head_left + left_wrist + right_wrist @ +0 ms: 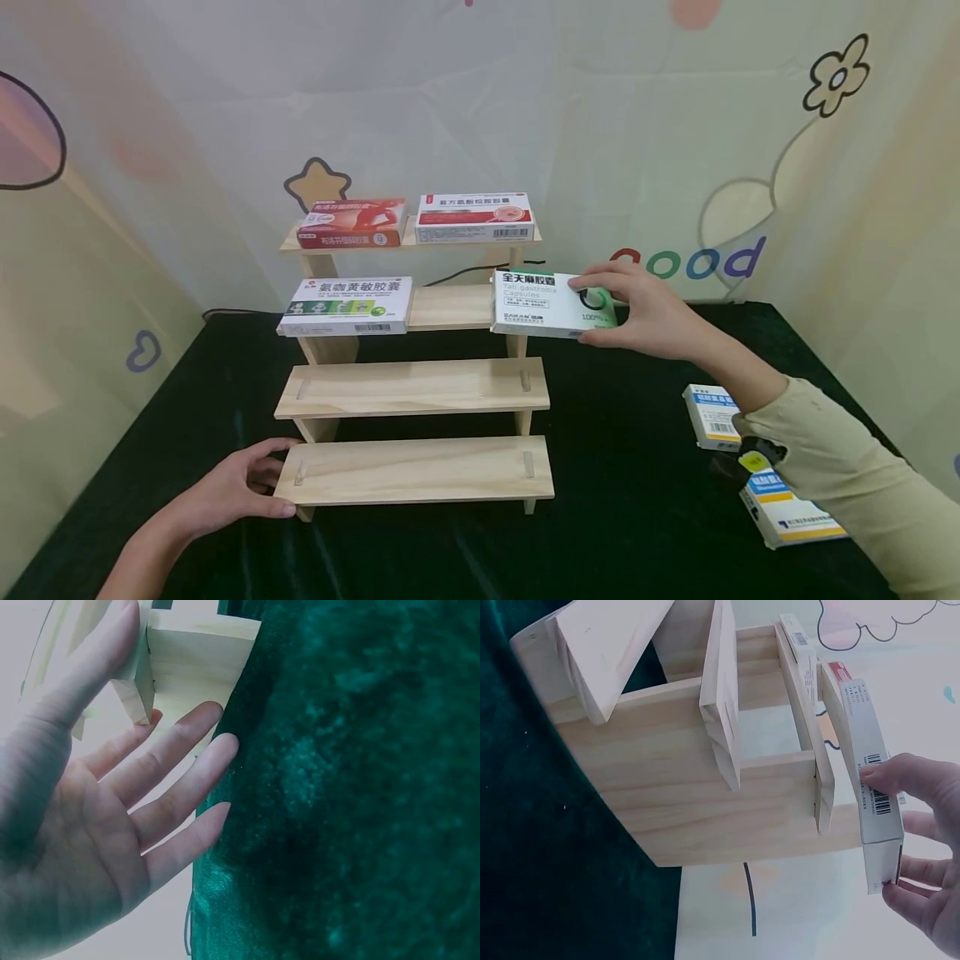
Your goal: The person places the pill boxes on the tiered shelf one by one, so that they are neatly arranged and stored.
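- We see the left hand [232,492] touching the stand [420,473] at its lower left end, fingers loose, clasping nothing; so light a hold, we judge, could let a knock shift it.
- We see the right hand [652,312] pinching the green box [536,307] at the second step down; much of it juts past the right end, so early release might tip it off.
- Textures: pale grained planks, plush dark cloth [622,500], flat oblong card boxes [797,529].
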`<state>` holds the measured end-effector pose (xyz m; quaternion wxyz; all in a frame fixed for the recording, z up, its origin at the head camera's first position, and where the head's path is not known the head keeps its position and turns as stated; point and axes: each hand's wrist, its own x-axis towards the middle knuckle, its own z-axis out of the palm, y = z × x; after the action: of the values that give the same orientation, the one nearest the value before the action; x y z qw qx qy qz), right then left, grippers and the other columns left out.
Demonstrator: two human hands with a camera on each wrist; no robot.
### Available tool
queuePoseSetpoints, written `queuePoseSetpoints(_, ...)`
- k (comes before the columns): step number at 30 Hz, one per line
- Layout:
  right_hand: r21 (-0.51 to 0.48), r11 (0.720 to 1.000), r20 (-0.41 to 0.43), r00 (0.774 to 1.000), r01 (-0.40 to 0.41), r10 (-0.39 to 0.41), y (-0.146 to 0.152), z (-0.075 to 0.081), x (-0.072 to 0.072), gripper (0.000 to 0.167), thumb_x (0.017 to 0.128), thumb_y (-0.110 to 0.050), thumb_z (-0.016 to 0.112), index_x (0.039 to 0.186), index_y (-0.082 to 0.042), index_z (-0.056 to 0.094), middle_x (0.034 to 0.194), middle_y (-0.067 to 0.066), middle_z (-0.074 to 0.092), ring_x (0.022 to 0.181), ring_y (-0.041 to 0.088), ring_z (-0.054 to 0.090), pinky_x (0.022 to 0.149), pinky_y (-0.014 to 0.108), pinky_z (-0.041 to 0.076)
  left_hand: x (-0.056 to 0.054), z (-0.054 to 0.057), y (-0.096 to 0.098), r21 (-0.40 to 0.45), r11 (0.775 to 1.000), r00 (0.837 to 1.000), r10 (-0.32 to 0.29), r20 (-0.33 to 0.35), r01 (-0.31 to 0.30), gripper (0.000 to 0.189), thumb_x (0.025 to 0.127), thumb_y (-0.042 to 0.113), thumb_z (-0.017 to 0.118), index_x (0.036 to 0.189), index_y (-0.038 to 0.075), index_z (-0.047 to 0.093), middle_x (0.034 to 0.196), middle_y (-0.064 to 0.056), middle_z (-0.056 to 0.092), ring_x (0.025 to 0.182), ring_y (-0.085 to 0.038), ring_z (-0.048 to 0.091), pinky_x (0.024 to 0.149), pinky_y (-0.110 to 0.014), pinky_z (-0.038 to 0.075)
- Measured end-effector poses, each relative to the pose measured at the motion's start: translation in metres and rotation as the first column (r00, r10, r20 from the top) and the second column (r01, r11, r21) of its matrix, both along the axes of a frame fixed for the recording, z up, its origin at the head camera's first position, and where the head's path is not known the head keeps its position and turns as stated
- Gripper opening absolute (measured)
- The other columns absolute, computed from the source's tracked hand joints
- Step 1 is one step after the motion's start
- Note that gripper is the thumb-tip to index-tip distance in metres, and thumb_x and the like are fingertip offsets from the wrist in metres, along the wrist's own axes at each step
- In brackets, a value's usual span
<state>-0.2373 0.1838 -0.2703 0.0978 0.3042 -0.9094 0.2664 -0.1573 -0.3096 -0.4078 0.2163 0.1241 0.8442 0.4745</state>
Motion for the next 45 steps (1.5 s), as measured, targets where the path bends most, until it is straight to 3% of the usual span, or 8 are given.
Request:
queuePoseSetpoints(12, 0.006, 1.0, 0.036, 0.999, 0.0, 0.0, -0.024, 0.001, -0.005, 0.053, 0.073, -0.017, 0.074, 0.122, -0.002, 0.057, 0.129, 0.019, 0.045, 0.111, 0.033, 0.041, 0.087, 0.048, 0.042, 0.0, 0.001, -0.001, -0.006, 1.0, 1.0, -0.009, -0.01, 0.009, 0.076, 0.079, 0.017, 0.07, 0.133, -0.01, 0.025, 0.112, -0.026, 0.055, 0.094, -0.028, 0.055, 0.076, -0.038, 0.048)
queuePoseSetpoints(28, -0.025, 0.999, 0.015, 0.999, -0.038, 0.038, -0.051, 0.001, -0.018, 0.056, 0.071, -0.019, 0.076, 0.122, -0.002, 0.057, 0.129, 0.018, 0.046, 0.113, 0.031, 0.04, 0.091, 0.047, 0.038, 0.001, 0.002, 0.001, 0.003, 1.0, 1.0, 0.0, -0.004, 0.0, 0.075, 0.079, 0.016, 0.07, 0.133, -0.01, 0.026, 0.111, -0.024, 0.056, 0.093, -0.028, 0.055, 0.075, -0.035, 0.047)
queuePoseSetpoints(45, -0.007, 0.998, 0.018, 0.998, -0.057, 0.057, -0.066, -0.002, -0.023, 0.054, 0.071, -0.019, 0.076, 0.12, -0.002, 0.058, 0.129, 0.019, 0.046, 0.114, 0.032, 0.04, 0.09, 0.046, 0.037, 0.0, 0.0, 0.0, 0.015, 1.0, 1.0, 0.004, 0.001, -0.004, 0.076, 0.079, 0.016, 0.07, 0.134, -0.01, 0.025, 0.111, -0.024, 0.056, 0.092, -0.027, 0.055, 0.075, -0.036, 0.047)
